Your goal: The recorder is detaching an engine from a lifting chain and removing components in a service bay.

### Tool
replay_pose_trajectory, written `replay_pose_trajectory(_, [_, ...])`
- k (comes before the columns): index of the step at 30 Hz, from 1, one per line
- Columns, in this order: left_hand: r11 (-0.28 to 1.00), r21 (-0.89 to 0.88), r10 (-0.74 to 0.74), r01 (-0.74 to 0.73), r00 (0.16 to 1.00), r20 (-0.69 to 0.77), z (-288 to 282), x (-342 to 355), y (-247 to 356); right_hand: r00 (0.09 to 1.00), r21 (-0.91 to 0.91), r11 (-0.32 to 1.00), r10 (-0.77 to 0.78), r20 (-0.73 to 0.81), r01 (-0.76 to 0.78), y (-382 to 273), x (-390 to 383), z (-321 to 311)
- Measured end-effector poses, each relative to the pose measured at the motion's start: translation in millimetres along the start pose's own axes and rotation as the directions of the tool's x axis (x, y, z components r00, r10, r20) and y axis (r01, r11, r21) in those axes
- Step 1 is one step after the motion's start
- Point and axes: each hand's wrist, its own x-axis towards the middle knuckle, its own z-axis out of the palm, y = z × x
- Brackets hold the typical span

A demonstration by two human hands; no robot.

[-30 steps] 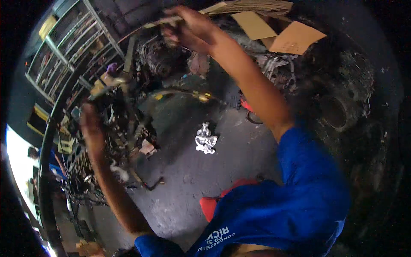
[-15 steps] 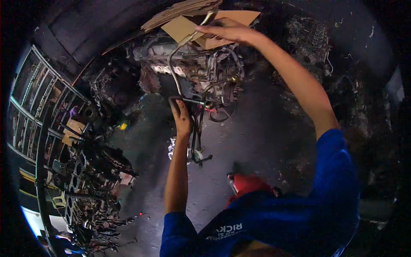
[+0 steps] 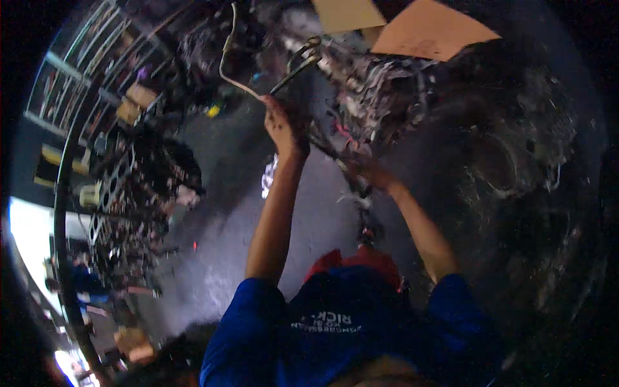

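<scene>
A bundle of thin bent metal pipes (image 3: 222,61) is in my hands, one pale and the others dark. My left hand (image 3: 287,132) is closed around the bundle's middle, with the pale pipe rising past it toward the far left. Nearer and to the right, my right hand (image 3: 373,173) is at the dark lower part of the pipes, its fingers wrapped on them, though blurred and in shadow. The pipes' lower ends hang above the floor and are hard to make out.
A greasy engine (image 3: 380,97) stands beyond my right hand, with open cardboard flaps (image 3: 435,29) above it. Piled engine parts (image 3: 122,200) lie along the left by a metal rack (image 3: 74,74). More dark machinery (image 3: 522,155) stands at the right.
My right hand has come down from the pale pipe's top by the cardboard to the pipes' lower part. The pipes have swung left, and the view has turned.
</scene>
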Motion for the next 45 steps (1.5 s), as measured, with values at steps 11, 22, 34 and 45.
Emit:
replay_pose_trajectory(11, [0.999, 0.053, 0.028, 0.000, 0.849, -0.528, -93, 99, -99, 0.896, -0.015, 0.907, 0.419, 0.144, -0.422, 12, 147, 25])
replay_pose_trajectory(22, [0.969, 0.193, -0.031, 0.153, 0.854, -0.520, -292, 232, -148, 0.949, -0.475, 0.871, 0.247, 0.196, -0.128, 69, 376, 45])
replay_pose_trajectory(34, [0.948, 0.044, -0.022, 0.315, 0.204, -0.979, -406, -71, -143, 0.831, -0.688, 0.640, 0.136, 0.540, 0.342, 65, 719, 97])
replay_pose_trajectory(45, [0.731, -0.277, -0.210, 0.624, -0.181, -0.961, -203, -336, -442, 0.825, -0.895, 0.356, 0.565, -0.024, -0.269, 457, 429, -196])
